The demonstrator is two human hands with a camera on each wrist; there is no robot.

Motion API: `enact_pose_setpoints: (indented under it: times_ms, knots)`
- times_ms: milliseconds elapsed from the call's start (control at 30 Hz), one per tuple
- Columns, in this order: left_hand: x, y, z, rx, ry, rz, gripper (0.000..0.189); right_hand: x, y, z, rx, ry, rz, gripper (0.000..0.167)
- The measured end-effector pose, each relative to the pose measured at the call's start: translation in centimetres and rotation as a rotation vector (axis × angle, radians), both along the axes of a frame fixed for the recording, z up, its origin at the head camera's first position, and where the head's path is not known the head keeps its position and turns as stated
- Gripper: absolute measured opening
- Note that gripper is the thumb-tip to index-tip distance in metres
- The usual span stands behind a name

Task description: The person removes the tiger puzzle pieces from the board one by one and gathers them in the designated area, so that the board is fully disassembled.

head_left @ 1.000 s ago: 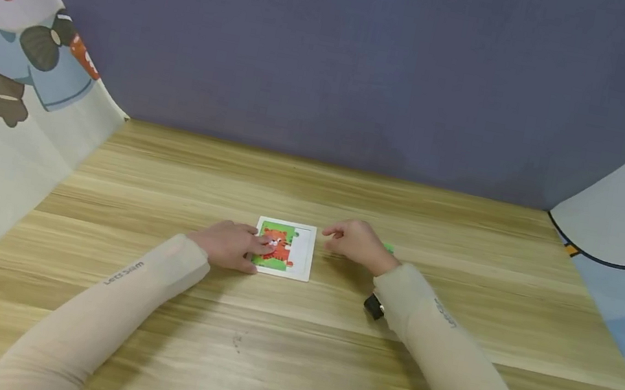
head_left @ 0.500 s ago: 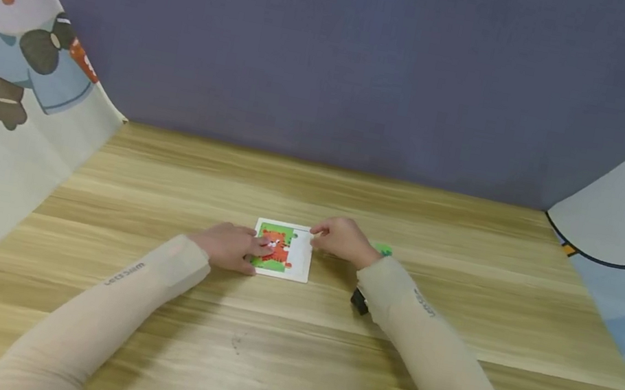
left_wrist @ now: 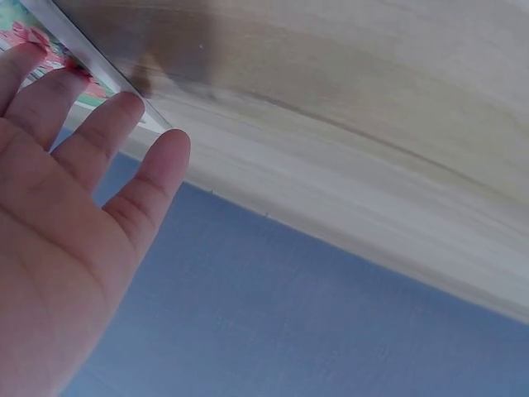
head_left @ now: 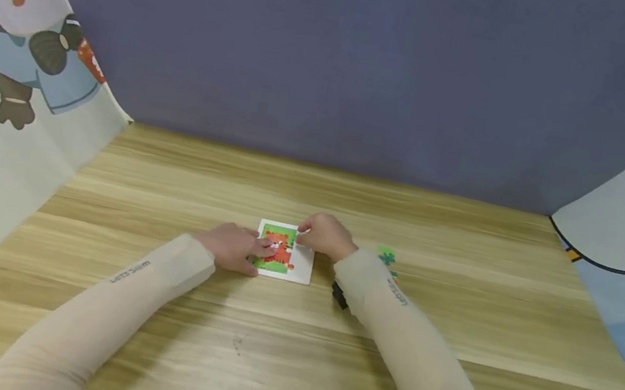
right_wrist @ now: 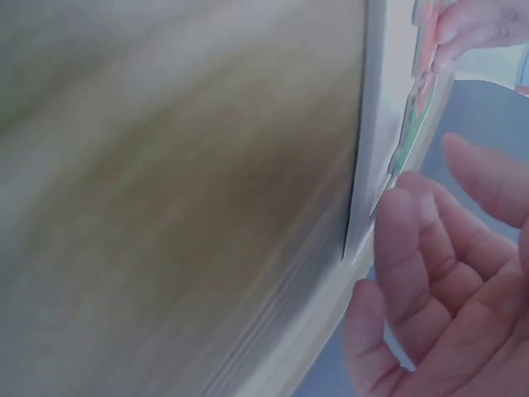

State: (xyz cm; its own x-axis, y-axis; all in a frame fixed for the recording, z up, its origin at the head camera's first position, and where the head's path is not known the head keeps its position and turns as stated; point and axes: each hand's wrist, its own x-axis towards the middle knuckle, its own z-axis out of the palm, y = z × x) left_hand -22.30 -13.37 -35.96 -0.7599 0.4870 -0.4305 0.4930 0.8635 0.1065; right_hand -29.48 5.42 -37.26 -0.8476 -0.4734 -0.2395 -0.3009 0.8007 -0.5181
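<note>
In the head view a white-framed jigsaw puzzle (head_left: 300, 271) lies flat on the table. Its left part shows an orange tiger on green; bare white tray shows on the right. My left hand (head_left: 233, 247) rests on it from the left with fingers spread, fingertips on the tiger, as the left wrist view confirms. At the upper right of the frame is my right hand (head_left: 327, 236), its fingertips over the puzzle's edge. The right wrist view shows those fingers (right_wrist: 401, 256) loosely bent and the thumb apart. I see no piece between them; some fingertips are partly hidden.
Green puzzle pieces (head_left: 386, 255) lie to the right, partly behind my right sleeve. A small black object (head_left: 339, 295) shows beside the right cuff. A dark blue cloth (head_left: 337, 53) stands behind the wooden table (head_left: 230, 376), with printed cloths on both sides.
My right hand has moved left from beside the frame to over its upper right part. More of the green pieces has come into view behind it. My left hand stays on the puzzle.
</note>
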Motion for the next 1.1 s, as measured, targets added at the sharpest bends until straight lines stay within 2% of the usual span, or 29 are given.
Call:
enact_pose_setpoints:
  times_ms: [200, 500, 733, 1100]
  knots:
    - [-0.22, -0.03, -0.15, -0.033, -0.003, -0.003, 0.056, -0.09, -0.37, -0.21, -0.008, -0.032, 0.005, 0.026]
    - [-0.16, 0.04, -0.18, -0.042, -0.012, -0.006, 0.058, 0.22, -0.69, -0.49, 0.002, -0.049, -0.037, 0.031]
    - [-0.18, -0.14, -0.06, -0.036, 0.008, -0.022, 0.056, 0.54, -0.95, 0.17, 0.022, -0.066, -0.026, 0.033]
    - [0.17, 0.08, 0.25, -0.005, -0.004, 0.004, 0.058, 0.60, -0.77, -0.10, -0.095, -0.146, -0.114, 0.030]
